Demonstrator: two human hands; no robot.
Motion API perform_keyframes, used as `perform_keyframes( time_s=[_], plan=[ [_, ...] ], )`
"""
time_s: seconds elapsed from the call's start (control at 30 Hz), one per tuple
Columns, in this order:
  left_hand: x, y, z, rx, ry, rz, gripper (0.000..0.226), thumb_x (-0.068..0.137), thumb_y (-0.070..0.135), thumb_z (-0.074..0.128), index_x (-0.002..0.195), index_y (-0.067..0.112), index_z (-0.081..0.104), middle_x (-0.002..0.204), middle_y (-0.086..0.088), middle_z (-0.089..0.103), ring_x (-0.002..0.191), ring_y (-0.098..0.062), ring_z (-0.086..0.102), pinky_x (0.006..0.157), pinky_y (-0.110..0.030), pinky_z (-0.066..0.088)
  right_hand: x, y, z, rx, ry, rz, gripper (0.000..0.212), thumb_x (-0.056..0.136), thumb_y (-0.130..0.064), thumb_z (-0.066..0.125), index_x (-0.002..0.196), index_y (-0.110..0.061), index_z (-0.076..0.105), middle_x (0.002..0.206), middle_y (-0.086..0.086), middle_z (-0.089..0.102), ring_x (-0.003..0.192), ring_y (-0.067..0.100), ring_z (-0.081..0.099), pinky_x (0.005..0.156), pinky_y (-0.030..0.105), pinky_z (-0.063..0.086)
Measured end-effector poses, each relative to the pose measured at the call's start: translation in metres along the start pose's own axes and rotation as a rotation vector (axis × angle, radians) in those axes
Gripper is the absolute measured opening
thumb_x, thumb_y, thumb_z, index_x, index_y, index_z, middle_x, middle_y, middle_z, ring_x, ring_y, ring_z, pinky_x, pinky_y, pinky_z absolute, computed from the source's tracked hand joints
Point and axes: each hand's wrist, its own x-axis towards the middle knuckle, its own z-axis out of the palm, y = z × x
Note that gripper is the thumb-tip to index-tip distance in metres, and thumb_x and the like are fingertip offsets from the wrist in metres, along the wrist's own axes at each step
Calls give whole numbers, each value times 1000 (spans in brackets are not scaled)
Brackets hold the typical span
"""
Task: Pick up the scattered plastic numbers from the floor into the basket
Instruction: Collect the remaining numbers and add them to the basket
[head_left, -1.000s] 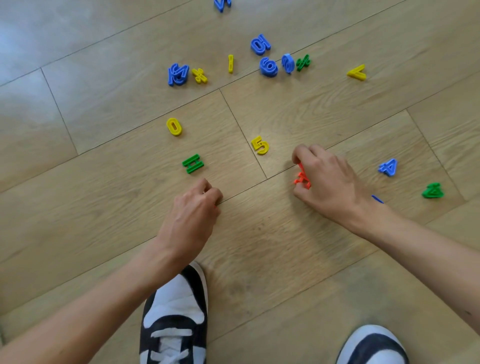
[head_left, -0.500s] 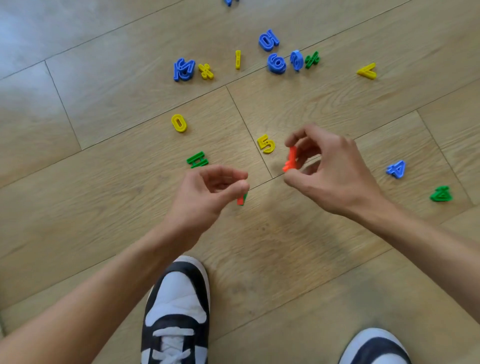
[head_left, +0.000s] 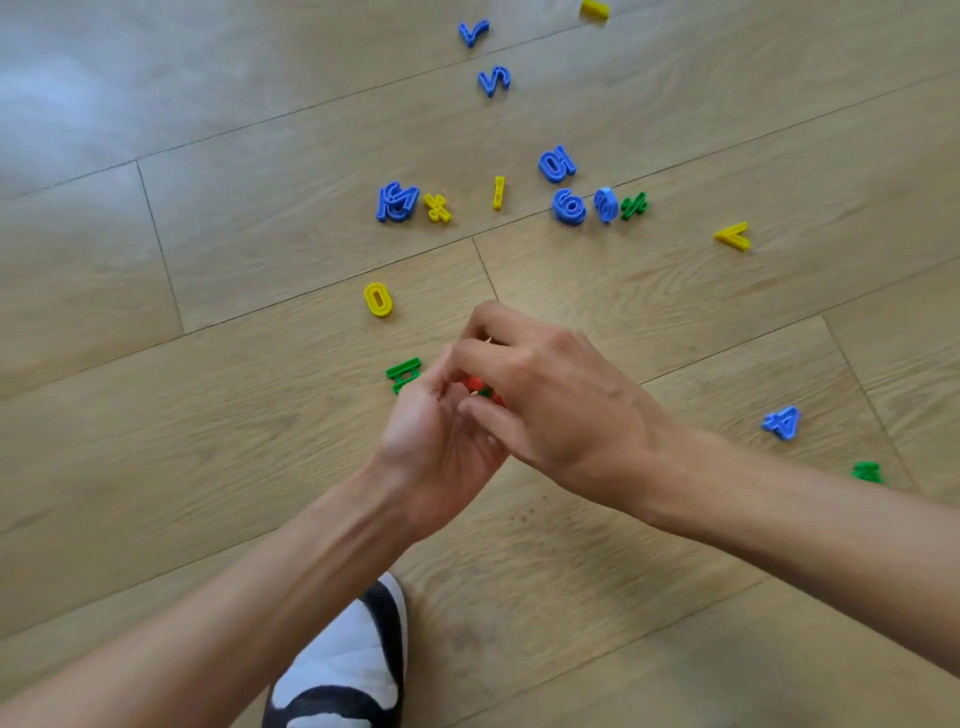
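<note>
Wooden floor (head_left: 208, 415) across the frame. At centre, left hand (head_left: 441, 447) cupped, right hand (head_left: 545, 395) closed over it, pinching red and green pieces (head_left: 480, 387) between them. Scattered numbers (head_left: 569, 207) above (no basket visible). Probably light, stiff, slick plastic; best pinched by edges.

Both hands (head_left: 498, 410) cup red pieces (head_left: 474, 383) (partly hidden).
</note>
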Motion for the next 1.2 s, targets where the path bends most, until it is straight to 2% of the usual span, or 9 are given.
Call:
perform_keyframes(
  time_s=[0.13, 0.27, 0.33, 0.4, 0.6, 0.73, 0.83, 0.97, 1.2],
  plan=[
    [1, 0, 1, -27, 14, -16, 26, 97, 9, 28, 89, 13, 52, 69, 0, 51, 50, -8, 48, 44, -20, 27, 15, -1, -6, 77, 19, -14, 7, 84, -14, 68, 90, -11, 67, 93, 4, 59, 73, 27, 62, 63, 46, 52],
    [-2, 2, 5, -69, -66, -10, 25, 101, 19, 31, 106, 17, 56, 87, -1, 56, 61, -9, 55, 49, -19, 30, 36, -11, -11, 220, 149, 18, 13, 79, -20, 76, 82, -12, 67, 86, -1, 59, 72, 20, 61, 66, 42, 52],
    [-5, 9, 6, -53, -140, -24, 27, 100, 26, 39, 120, 19, 56, 112, -4, 53, 91, -13, 58, 67, -25, 45, 41, -15, -11, 231, 139, 12, 16, 81, -27, 74, 82, -12, 68, 87, 0, 59, 74, 20, 61, 68, 43, 51],
    [-8, 16, 4, 2, -186, 19, 26, 88, 25, 56, 110, 18, 67, 116, -7, 50, 104, -17, 46, 81, -29, 33, 40, -18, -12, 241, 101, -26, 17, 86, -29, 69, 84, -12, 69, 89, 2, 62, 79, 20, 62, 71, 43, 51],
    [-11, 45, -19, -105, -78, 21, 31, 95, 31, 45, 74, 11, 53, 78, -6, 56, 61, -10, 49, 36, -12, 27, 28, 22, -36, 224, 302, 116, 12, 91, -17, 65, 102, -13, 69, 98, 1, 65, 88, 9, 63, 83, 27, 53],
    [-13, 61, -39, -4, 17, 104, 28, 93, 30, 46, 71, 15, 52, 72, -1, 55, 56, -8, 47, 34, -12, 28, 10, 66, -14, 46, 13, 423, 26, 85, -27, 71, 110, -24, 64, 102, -4, 61, 89, 12, 62, 82, 42, 54],
    [-10, 70, -52, 430, 115, 279, 33, 100, 29, 42, 70, 18, 47, 57, 7, 39, 46, -4, 32, 36, -15, 20, 1, 67, 8, -129, -166, 434, 36, 87, -39, 69, 119, -27, 58, 112, -3, 56, 96, 23, 61, 81, 41, 52],
    [-7, 73, -70, 1715, 383, 792, 28, 100, 28, 45, 75, 15, 52, 54, 7, 42, 50, -15, 42, 51, -31, 30, 6, 66, 18, -313, -173, 398, 32, 91, -36, 64, 119, -22, 55, 113, 1, 52, 91, 28, 60, 72, 40, 52],
    [2, 49, -65, 2371, 444, 546, 27, 102, 38, 33, 118, 17, 33, 93, -5, 68, 74, -36, 62, 55, -35, 34, 13, 68, 22, -312, -152, 392, 27, 90, -20, 59, 116, -19, 57, 108, 4, 56, 83, 29, 57, 68, 36, 46]
  ],
)
